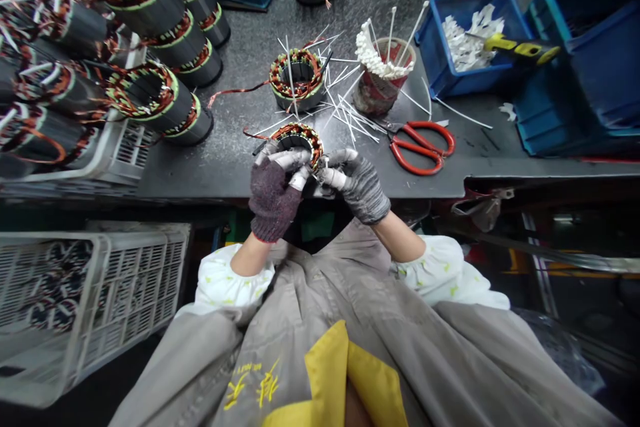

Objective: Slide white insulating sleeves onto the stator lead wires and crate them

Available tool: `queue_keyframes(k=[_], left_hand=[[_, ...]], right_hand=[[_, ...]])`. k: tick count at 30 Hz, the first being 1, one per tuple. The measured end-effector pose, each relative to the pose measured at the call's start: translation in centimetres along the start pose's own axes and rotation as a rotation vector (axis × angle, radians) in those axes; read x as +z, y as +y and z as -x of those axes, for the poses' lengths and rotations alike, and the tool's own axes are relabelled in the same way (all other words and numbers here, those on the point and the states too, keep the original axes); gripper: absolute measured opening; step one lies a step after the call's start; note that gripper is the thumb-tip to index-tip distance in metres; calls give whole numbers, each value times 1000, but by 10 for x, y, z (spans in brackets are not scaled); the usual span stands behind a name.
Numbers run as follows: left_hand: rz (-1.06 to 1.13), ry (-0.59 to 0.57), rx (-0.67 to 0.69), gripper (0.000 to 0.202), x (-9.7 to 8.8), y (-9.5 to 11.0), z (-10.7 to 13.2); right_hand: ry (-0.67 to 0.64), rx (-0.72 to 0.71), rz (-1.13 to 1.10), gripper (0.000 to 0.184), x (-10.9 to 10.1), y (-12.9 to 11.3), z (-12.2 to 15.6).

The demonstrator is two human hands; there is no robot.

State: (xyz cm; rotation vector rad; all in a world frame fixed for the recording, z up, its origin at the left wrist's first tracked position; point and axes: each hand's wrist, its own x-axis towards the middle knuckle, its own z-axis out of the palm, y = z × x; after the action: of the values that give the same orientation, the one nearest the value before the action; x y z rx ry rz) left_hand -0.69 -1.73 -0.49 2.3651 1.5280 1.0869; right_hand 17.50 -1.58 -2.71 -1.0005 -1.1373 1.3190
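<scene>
At the bench's front edge, my left hand (278, 190), in a dark purple knit glove, is closed round the near-left side of a motor stator (299, 137) with copper windings and a pale green rim. My right hand (354, 181), in a grey knit glove, pinches a small white cable tie (327, 161) at the stator's right side; the fingers hide most of it. White tape wraps several fingertips. Just behind stands a second stator (296, 83), a white tie lying across it. Loose white cable ties (350, 110) are scattered to its right.
Red-handled scissors (420, 147) lie right of my hands. Behind them stand a cup (377, 93) of cable ties and a blue bin (475, 40) with white pieces and a yellow-handled tool (523, 49). Stacked stators (165, 20) crowd the left. A white crate (135, 287) sits below, left.
</scene>
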Motion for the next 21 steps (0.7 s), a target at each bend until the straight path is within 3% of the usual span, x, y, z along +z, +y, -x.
queue_keyframes(k=[3, 8, 13, 21], left_hand=[[-50, 74, 66, 16, -1, 3, -3], [-121, 87, 139, 23, -1, 4, -2], [-149, 24, 191, 19, -6, 1, 1], [-212, 9, 193, 26, -7, 2, 2]], right_hand=[[-17, 95, -44, 43, 1, -4, 0], [-98, 60, 64, 33, 0, -10, 1], [-104, 118, 114, 38, 2, -12, -7], [-108, 52, 209, 38, -2, -15, -3]])
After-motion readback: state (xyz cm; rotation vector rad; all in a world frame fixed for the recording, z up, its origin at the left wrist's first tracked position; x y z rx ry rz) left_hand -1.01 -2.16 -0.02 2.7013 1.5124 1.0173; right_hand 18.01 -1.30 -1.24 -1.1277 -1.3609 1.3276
